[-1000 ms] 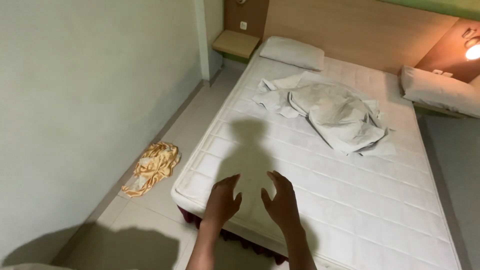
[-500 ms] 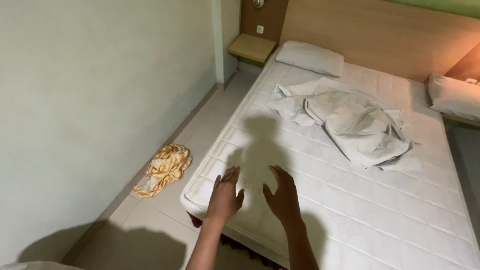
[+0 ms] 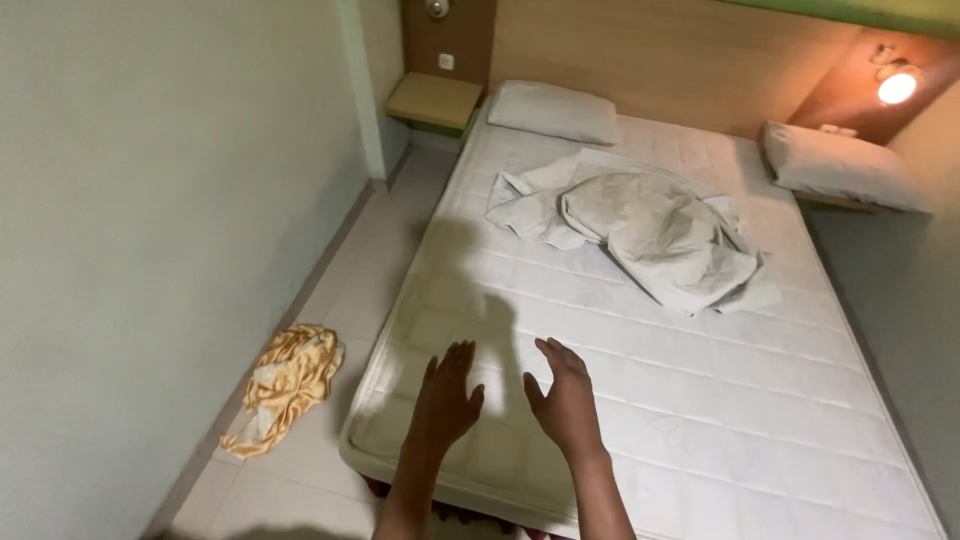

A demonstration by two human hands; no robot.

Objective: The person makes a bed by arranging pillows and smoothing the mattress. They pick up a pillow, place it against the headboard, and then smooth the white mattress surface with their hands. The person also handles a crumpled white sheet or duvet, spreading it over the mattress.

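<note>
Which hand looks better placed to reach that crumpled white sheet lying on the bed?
Probably the right hand: it hovers slightly farther up the mattress and nearer the crumpled white sheet. The left hand sits closer to the bed's edge. Both are open and empty.

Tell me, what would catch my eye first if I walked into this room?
Probably the crumpled white bedsheet heaped on the bare white quilted mattress, towards the headboard end. Next, the rumpled yellow satin cloth lying on the pale tiled floor beside the bed. In front, the left hand and right hand are stretched out over the mattress's near corner, fingers spread, holding nothing.
</note>
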